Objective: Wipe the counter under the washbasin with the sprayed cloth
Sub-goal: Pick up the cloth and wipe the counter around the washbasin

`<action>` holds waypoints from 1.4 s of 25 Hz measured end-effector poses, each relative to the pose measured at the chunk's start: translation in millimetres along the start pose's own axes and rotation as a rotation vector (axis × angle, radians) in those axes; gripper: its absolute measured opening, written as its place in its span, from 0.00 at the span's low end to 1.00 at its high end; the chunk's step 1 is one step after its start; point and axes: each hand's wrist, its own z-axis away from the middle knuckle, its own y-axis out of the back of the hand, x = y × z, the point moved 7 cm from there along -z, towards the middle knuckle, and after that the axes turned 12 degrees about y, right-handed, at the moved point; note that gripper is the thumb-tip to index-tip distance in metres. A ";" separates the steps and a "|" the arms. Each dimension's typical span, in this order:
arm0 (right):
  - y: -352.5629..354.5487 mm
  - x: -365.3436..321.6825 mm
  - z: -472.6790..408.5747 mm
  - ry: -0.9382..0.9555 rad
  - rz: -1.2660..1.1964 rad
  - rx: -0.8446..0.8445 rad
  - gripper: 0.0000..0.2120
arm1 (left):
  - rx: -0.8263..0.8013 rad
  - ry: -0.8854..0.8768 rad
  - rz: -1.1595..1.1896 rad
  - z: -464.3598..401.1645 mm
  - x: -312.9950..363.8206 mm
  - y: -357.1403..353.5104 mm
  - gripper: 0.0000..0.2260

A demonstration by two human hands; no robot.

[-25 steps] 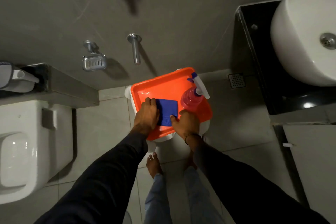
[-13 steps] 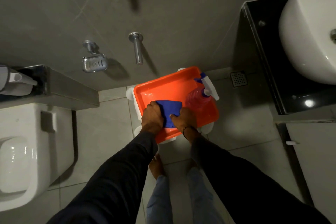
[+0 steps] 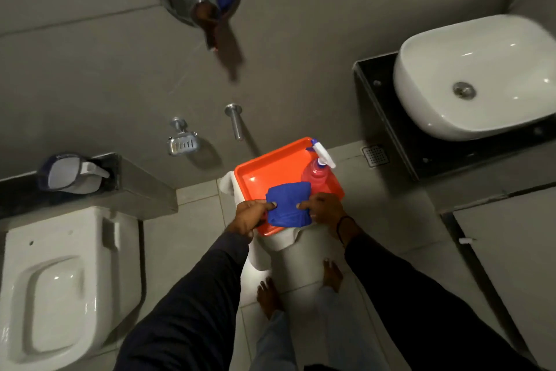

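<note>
Blue cloth [image 3: 287, 203]: soft, limp, light, probably damp. Bunched over near edge of orange tray [image 3: 264, 172], pinched by left hand [image 3: 249, 217] at 9 o'clock and right hand [image 3: 326, 208] at 3. Black counter [image 3: 388, 130] well apart at 2 o'clock. Wad into one palm; avoid dangling corners.

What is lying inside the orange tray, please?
The orange tray holds a red spray bottle and a blue cloth, which the left hand and right hand grip. The tray floor beneath the cloth is hidden.
</note>
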 end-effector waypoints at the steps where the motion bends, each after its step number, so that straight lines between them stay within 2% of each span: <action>1: 12.2 -0.6 14.6 -0.028 -0.072 -0.013 0.13 | -0.041 0.001 -0.003 13.7 -0.9 -8.8 0.10; 3: 34.2 1.9 32.7 -0.066 -0.230 -0.036 0.08 | -0.171 0.046 0.046 32.7 -4.3 -33.1 0.11; 5: 60.7 7.7 43.1 -0.088 -0.299 -0.014 0.08 | -0.285 0.076 0.060 46.8 -7.0 -63.4 0.05; 9: 141.4 21.1 54.4 -0.095 -0.338 0.104 0.07 | -0.321 -0.014 -0.015 63.4 -1.7 -137.1 0.05; 11: 188.9 33.7 52.3 -0.095 -0.327 0.163 0.10 | -0.336 -0.052 -0.030 68.6 2.6 -185.3 0.06; 14: 253.2 53.4 37.6 -0.108 -0.316 0.234 0.17 | -0.269 -0.114 -0.029 69.6 11.8 -254.1 0.08; 16: 291.7 63.4 21.8 -0.094 -0.309 0.292 0.16 | -0.198 -0.166 -0.030 65.9 20.4 -297.2 0.05; 20: 351.6 75.3 -11.0 0.000 -0.256 0.415 0.17 | -0.050 -0.245 -0.046 46.7 39.5 -362.4 0.08; 26: 383.1 71.2 -45.4 0.052 -0.244 0.396 0.18 | 0.172 -0.213 -0.030 29.3 54.3 -395.7 0.12; 28: 405.3 61.6 -38.1 0.116 -0.209 0.544 0.11 | 0.338 -0.300 -0.225 36.0 56.8 -400.8 0.16; 30: 433.6 39.7 -21.5 0.277 -0.094 0.706 0.03 | 0.535 -0.569 -0.541 53.4 60.7 -414.0 0.20; 31: 445.1 20.5 -14.3 0.387 -0.010 0.743 0.02 | 0.580 -0.722 -0.688 61.5 60.4 -428.0 0.22; 33: 460.6 -23.2 -10.7 0.610 0.205 0.776 0.06 | 0.524 -0.901 -0.971 62.2 51.2 -461.4 0.28; 35: 467.9 -62.1 -26.2 0.739 0.451 0.769 0.12 | 0.416 -0.857 -1.197 48.3 38.7 -483.0 0.34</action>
